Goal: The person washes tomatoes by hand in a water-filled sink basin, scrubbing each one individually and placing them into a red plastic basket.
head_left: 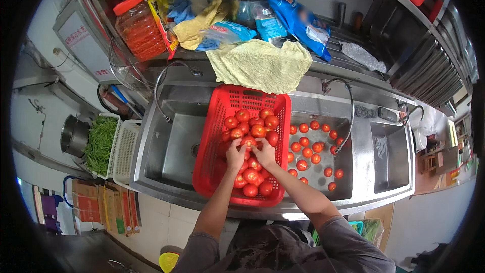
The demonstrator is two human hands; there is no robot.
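A red plastic basket (203,174) full of tomatoes (251,175) rests across the divider between two sink basins. Inside it, my left hand (235,156) and my right hand (264,153) come together over the pile. Between their curled fingertips is a single tomato (248,142), gripped from both sides. More tomatoes lie around and under both hands, and the fingertips are partly hidden among them. To the right of the basket, several loose tomatoes (301,165) sit spread out in the middle sink basin (323,177).
Curved faucets (160,83) arch over the left basin (169,144) and the middle one. A pale yellow cloth (260,64) hangs behind the basket, below a shelf of bags and a red-lidded jar (141,26). Green beans (101,141) fill a white crate at the left.
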